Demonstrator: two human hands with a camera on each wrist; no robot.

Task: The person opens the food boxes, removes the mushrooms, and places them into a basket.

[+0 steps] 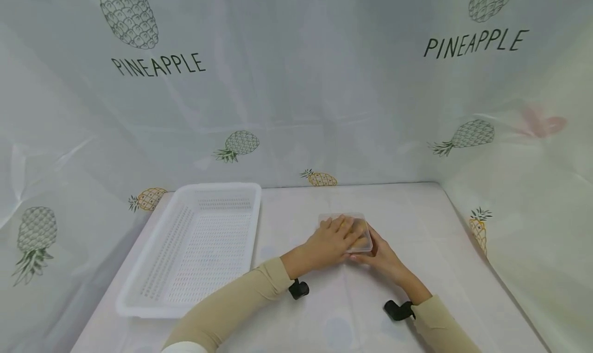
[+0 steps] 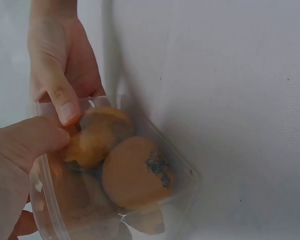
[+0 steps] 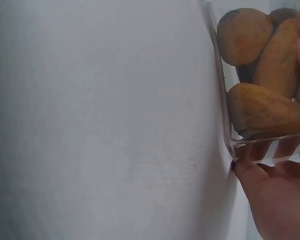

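Observation:
A clear plastic food box [image 1: 368, 244] filled with several rounded orange-brown pieces, one [image 2: 135, 172] with a dark patch, is between both hands near the middle of the table. My left hand [image 1: 328, 242] spreads its fingers across the top of the box, while its thumb [image 2: 47, 136] reaches over the near edge onto the side wall. My right hand [image 1: 385, 260] grips the right side, with its thumb low on the near wall and its fingers around the far side. In the left wrist view the two thumb tips are close together. More pieces [image 3: 265, 110] show through the box in the right wrist view.
A white perforated plastic basket [image 1: 124, 304] stands on the left side of the table [image 1: 417, 209]. Pale sheeting [image 1: 296, 85] printed with pineapples hangs behind the table and at both sides.

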